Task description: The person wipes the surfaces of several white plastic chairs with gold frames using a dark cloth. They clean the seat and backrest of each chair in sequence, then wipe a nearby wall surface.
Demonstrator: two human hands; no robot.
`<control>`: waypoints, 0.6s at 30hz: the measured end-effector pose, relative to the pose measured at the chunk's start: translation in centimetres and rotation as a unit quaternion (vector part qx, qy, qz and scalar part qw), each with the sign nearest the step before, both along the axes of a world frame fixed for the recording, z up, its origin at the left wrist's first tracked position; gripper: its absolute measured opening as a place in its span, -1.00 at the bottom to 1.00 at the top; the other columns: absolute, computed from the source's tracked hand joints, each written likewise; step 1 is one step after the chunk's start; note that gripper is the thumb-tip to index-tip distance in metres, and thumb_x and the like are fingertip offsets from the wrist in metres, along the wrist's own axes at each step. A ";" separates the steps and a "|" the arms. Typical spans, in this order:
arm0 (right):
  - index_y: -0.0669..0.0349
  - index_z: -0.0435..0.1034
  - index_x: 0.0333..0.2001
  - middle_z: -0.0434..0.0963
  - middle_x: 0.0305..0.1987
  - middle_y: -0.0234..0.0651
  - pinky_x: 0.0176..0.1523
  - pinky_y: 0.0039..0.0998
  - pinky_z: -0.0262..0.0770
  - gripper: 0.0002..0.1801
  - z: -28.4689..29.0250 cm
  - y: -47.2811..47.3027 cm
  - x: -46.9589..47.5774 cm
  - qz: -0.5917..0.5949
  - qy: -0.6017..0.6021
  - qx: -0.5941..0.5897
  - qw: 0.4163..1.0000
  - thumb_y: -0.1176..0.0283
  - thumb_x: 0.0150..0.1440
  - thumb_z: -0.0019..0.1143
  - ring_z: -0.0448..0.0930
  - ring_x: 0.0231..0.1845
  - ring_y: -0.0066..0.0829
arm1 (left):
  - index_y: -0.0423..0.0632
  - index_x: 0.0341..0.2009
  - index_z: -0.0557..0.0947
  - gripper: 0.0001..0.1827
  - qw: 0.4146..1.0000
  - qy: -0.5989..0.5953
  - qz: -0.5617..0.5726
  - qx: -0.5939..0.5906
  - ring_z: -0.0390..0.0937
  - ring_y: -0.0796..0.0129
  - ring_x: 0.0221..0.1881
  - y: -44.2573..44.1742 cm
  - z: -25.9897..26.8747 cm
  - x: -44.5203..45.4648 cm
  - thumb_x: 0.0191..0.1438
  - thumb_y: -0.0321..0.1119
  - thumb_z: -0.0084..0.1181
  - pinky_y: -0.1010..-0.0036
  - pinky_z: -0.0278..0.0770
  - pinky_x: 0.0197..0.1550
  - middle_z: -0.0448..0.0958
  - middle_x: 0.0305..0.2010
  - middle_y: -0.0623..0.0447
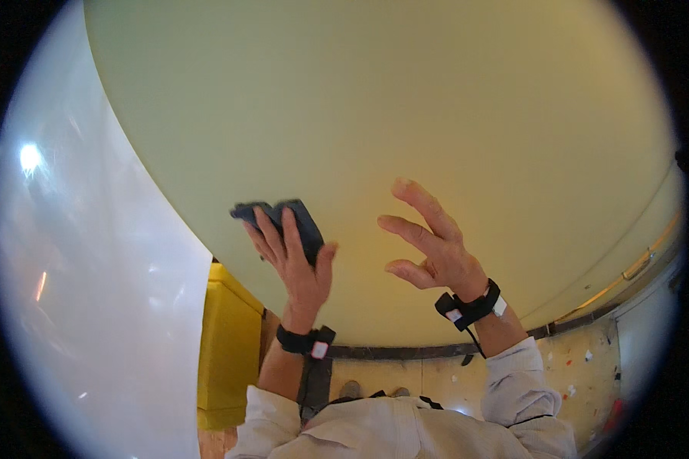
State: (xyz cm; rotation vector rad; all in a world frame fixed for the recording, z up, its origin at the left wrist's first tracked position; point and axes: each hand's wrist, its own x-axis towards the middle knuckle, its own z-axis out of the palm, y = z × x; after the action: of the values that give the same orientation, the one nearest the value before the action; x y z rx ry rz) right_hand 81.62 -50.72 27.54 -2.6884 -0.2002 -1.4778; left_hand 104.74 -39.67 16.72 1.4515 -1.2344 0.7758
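Note:
Before me stands a large, smooth, pale yellow-green surface (379, 103), like a wall or panel that looks curved through the lens. My left hand (295, 258) lies over a dark, flat piece (307, 229), possibly a cloth or pad, which it presses against this surface; how the fingers grip it is partly hidden. To the right, my right hand (433, 241) holds nothing, its fingers spread apart near the surface. Whether its fingertips touch is hard to tell. Each wrist wears a black strap with a small tag.
A yellow bin or box (227, 350) stands at lower left, beside a glossy white sheet-like surface (120, 287). A dark edging strip (402, 352) runs along the panel's foot. Small scraps lie on the light floor (580, 378) at lower right.

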 end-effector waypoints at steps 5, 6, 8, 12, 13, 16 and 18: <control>0.25 0.58 0.16 0.35 0.49 0.12 0.49 0.05 0.36 -0.37 0.0 0.0 0.1 -0.019 -0.005 0.009 1.000 0.04 0.16 0.47 0.38 0.50 0.19 | 0.08 0.52 0.36 -0.10 1.000 -0.018 -0.026 -0.002 -0.24 -0.58 0.62 -0.9 0.0 -2.4 0.24 0.26 0.24 -0.47 -0.29 0.49 -0.08 0.68 -0.36; 0.25 0.58 0.15 0.35 0.49 0.13 0.49 0.05 0.36 -0.37 -0.1 0.0 0.0 -0.028 -0.006 0.007 1.000 0.03 0.16 0.47 0.38 0.50 0.19 | 0.15 0.50 0.40 -0.14 0.998 -0.038 -0.036 0.040 -0.22 -0.55 0.62 -0.9 -1.0 -3.7 0.23 0.30 0.22 -0.47 -0.28 0.48 -0.02 0.67 -0.32; 0.29 0.59 0.13 0.35 0.49 0.15 0.48 0.05 0.37 -0.36 -0.3 -0.1 0.1 -0.031 0.004 0.014 0.999 -0.02 0.18 0.42 0.38 0.51 0.19 | 0.25 0.46 0.47 -0.19 0.990 -0.067 -0.052 0.108 -0.20 -0.53 0.61 -0.5 -3.1 -5.9 0.22 0.35 0.19 -0.49 -0.26 0.46 0.05 0.64 -0.25; 0.35 0.58 0.14 0.35 0.49 0.17 0.46 0.04 0.40 -0.30 -1.1 -0.2 0.6 -0.027 0.039 0.031 0.998 -0.10 0.25 0.32 0.38 0.51 0.16 | 0.04 0.49 0.39 -0.08 0.994 -0.010 -0.030 0.101 -0.27 -0.65 0.61 -1.0 -5.0 -6.2 0.25 0.39 0.14 -0.53 -0.26 0.47 -0.13 0.68 -0.37; 0.35 0.58 0.14 0.35 0.49 0.17 0.46 0.04 0.40 -0.31 -1.3 -0.3 0.9 -0.024 0.052 0.019 0.998 -0.09 0.25 0.32 0.38 0.51 0.16 | 0.02 0.50 0.36 -0.07 0.995 0.036 -0.028 0.089 -0.28 -0.66 0.61 -0.9 -5.1 -6.0 0.25 0.38 0.14 -0.54 -0.26 0.46 -0.15 0.68 -0.39; 0.34 0.58 0.15 0.35 0.49 0.16 0.47 0.03 0.39 -0.34 -1.3 -0.2 1.4 -0.006 0.075 0.015 0.997 -0.05 0.26 0.33 0.39 0.50 0.15 | -0.04 0.59 0.16 0.01 0.992 0.118 -0.007 0.042 -0.35 -0.66 0.62 -0.8 -4.8 -4.4 0.27 0.29 0.18 -0.44 -0.22 0.51 -0.26 0.69 -0.45; 0.34 0.58 0.15 0.35 0.49 0.14 0.47 0.03 0.38 -0.36 -1.1 0.0 1.7 0.006 0.088 0.026 0.996 -0.01 0.25 0.35 0.39 0.50 0.15 | -0.07 0.62 0.03 0.03 0.985 0.171 0.006 0.020 -0.39 -0.57 0.65 -0.4 -4.8 -3.4 0.31 0.16 0.21 -0.30 -0.23 0.57 -0.33 0.70 -0.42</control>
State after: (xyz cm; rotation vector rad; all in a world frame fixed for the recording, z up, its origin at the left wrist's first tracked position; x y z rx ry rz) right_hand 83.33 -50.68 26.48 -2.7511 -0.1649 -1.2166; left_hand 101.38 -40.02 11.94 1.5507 -0.9831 0.4852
